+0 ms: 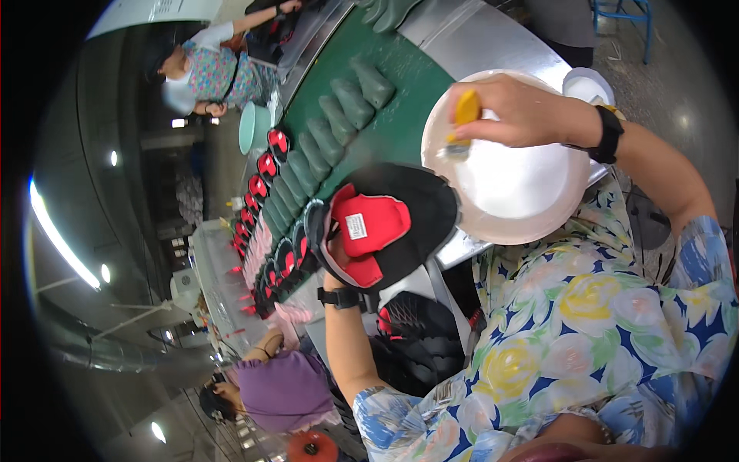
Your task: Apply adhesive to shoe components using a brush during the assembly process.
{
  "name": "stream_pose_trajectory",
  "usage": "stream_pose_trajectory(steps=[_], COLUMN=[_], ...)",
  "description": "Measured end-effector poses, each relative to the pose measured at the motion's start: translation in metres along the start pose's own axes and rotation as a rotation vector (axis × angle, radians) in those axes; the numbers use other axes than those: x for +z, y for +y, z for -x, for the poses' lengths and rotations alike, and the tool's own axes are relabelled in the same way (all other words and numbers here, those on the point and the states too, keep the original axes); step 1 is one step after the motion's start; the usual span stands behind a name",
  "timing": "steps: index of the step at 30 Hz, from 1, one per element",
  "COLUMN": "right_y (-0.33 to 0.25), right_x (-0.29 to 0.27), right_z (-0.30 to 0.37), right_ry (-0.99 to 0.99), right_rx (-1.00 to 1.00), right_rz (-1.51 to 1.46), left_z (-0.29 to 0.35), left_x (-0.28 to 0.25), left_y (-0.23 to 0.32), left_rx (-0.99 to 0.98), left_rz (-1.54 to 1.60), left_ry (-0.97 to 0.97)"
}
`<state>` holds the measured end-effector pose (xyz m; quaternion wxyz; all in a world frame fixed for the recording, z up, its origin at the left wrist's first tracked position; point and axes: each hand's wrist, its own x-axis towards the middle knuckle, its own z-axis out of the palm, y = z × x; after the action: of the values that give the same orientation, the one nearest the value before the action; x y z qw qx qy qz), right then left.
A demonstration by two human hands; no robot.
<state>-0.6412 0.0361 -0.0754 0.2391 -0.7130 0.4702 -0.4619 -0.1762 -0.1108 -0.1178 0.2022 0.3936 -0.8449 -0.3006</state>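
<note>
— What is held nearest the body?

— A black shoe upper with a red tongue [368, 225] is gripped from below by the left hand [332, 266]; the fingers are hidden behind it, so their exact closure cannot be told, though the upper is clearly carried. Its opening is turned up toward the camera.

— And the other hand?

— The right hand [514, 108] is closed around a yellow-handled brush [463, 122], whose bristles are dipped into a white bowl [531, 208] resting on the table [454, 250].

— How are the two set against each other?

— The upper lies to the left of the brush and a little nearer the body, just beside the bowl's rim; its long axis is seen running from lower left to upper right, toward the bowl. The right hand is the nearer one to the bowl.

— Farther off?

— A green conveyor belt [400, 115] is seen, loaded with grey-green shoe lasts [348, 100] and a row of black-and-red uppers [265, 165], with other people seated along it.
</note>
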Motion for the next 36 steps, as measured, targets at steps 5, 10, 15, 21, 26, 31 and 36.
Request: stream_pose_trajectory(steps=[5,10,15,21,26,31,36], right_y=[-0.014,0.002,0.004,0.000,-0.008,-0.031,-0.013], right_x=[-0.010,-0.005,0.017,0.045,0.059,0.044,0.025], right_z=[-0.014,0.003,0.007,0.012,0.019,0.021,0.022], right_ry=[-0.005,0.259,0.350,0.333,0.251,0.179,0.277], right_rx=[-0.086,0.062,0.273,0.437,0.501,0.465,0.068], right_rz=[-0.015,0.099,-0.010,-0.303,-0.472,-0.509,-0.314], left_z=[-0.003,-0.016,-0.015,-0.049,-0.066,-0.068,-0.055], left_x=[0.032,0.057,0.077,0.117,0.130,0.119,0.075], left_y=[0.047,0.075,0.096,0.113,0.128,0.123,0.083], left_rx=[0.165,0.277,0.402,0.327,0.274,0.172,0.218], left_rz=[-0.177,-0.347,-0.688,-0.153,0.301,0.510,-0.241], left_ry=[-0.035,-0.008,0.084,0.368,0.606,0.603,0.110])
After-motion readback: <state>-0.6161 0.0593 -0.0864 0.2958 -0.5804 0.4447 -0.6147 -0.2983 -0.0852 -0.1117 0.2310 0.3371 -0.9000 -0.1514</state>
